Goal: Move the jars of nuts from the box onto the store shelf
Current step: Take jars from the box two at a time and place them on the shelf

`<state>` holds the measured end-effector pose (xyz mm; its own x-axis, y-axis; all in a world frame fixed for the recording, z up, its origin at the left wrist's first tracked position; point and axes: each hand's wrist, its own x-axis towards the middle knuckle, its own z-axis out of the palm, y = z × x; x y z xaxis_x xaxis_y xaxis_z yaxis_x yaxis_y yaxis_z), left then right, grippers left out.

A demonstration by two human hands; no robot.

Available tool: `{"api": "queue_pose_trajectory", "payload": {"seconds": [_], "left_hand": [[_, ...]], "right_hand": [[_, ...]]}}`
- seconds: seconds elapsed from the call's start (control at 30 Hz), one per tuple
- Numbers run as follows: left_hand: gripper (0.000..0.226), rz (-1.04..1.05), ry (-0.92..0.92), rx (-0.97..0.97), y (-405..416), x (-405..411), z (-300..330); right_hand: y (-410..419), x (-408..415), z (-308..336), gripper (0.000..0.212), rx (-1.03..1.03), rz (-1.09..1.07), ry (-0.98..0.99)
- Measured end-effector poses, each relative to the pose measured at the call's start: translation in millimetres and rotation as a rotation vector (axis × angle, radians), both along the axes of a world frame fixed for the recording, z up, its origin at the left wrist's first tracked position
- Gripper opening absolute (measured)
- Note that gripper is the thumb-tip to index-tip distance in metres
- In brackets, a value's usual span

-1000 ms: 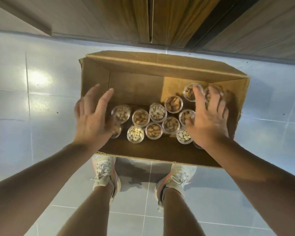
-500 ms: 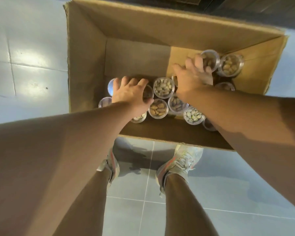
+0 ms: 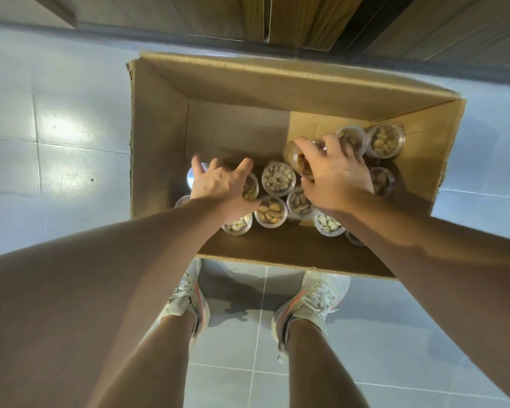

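Observation:
An open cardboard box (image 3: pixel 159 136) stands on the tiled floor with several clear jars of nuts (image 3: pixel 278 178) upright in its near half. My left hand (image 3: pixel 220 187) is down on the jars at the left, its fingers spread and curled over a jar of nuts (image 3: pixel 250 188) beneath it. My right hand (image 3: pixel 334 170) grips a jar of brown nuts (image 3: pixel 296 159), which tilts to the left and sits above the others. Two more jars (image 3: pixel 384 139) stand in the far right corner.
Wooden cabinet fronts (image 3: pixel 301 22) rise just behind the box. Grey floor tiles (image 3: pixel 56 128) lie on both sides. My feet in white sneakers (image 3: pixel 309 298) stand right at the box's near wall. The far left part of the box floor is bare.
Both hands went from hovering above the box down onto the jars. My right hand has closed round one jar and tipped it up out of the group.

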<state>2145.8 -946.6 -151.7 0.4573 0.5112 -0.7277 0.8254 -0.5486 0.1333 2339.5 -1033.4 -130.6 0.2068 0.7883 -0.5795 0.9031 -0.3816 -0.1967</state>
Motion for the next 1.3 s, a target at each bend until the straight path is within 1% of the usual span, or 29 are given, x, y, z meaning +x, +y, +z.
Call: {"api": "queue_pose_trajectory", "payload": {"seconds": [0.07,0.17,0.27,0.4,0.57,0.63,0.77,0.9,0.97,1.07,1.17,1.3], "left_hand": [[0.065,0.033,-0.016,-0.002,0.0,-0.6,14.3],[0.062,0.107,-0.081,-0.018,0.9,0.1,46.5],[0.063,0.191,-0.170,-0.083,1.8,6.4,90.9],[0.066,0.211,-0.285,-0.103,9.8,22.1,164.4],[0.072,0.181,-0.421,-0.106,29.3,46.6,282.4],[0.075,0.209,-0.460,-0.127,36.9,54.8,336.1],[0.082,0.231,-0.585,-0.180,39.7,63.3,444.4],[0.078,0.267,-0.727,-0.167,34.5,64.0,557.9],[0.069,0.283,-0.825,-0.140,32.7,61.6,610.1],[0.059,0.196,-0.917,-0.077,33.3,59.9,678.8],[0.058,0.108,-0.991,-0.060,31.1,61.9,747.6],[0.058,-0.015,-1.072,-0.062,16.8,77.4,828.5]], "right_hand": [[-5.9,5.7,15.1,0.069,0.025,-0.019,0.036],[-13.1,15.4,45.3,0.072,0.026,-0.050,0.036],[-18.7,22.6,87.1,0.073,0.000,-0.073,0.032],[-22.9,27.0,160.1,0.077,0.023,-0.102,0.031],[-16.6,41.4,276.7,0.079,0.063,-0.170,0.060],[-14.9,47.8,331.5,0.079,0.094,-0.206,0.056],[-22.3,53.2,444.8,0.079,0.190,-0.349,0.046],[-31.2,49.1,563.0,0.076,0.201,-0.519,-0.018],[-39.9,41.1,616.6,0.072,0.277,-0.599,-0.036],[-57.7,29.1,687.5,0.071,0.416,-0.718,-0.051],[-77.2,18.3,752.7,0.072,0.522,-0.830,-0.053],[-112.0,6.4,824.2,0.077,0.647,-0.956,-0.064]]}}
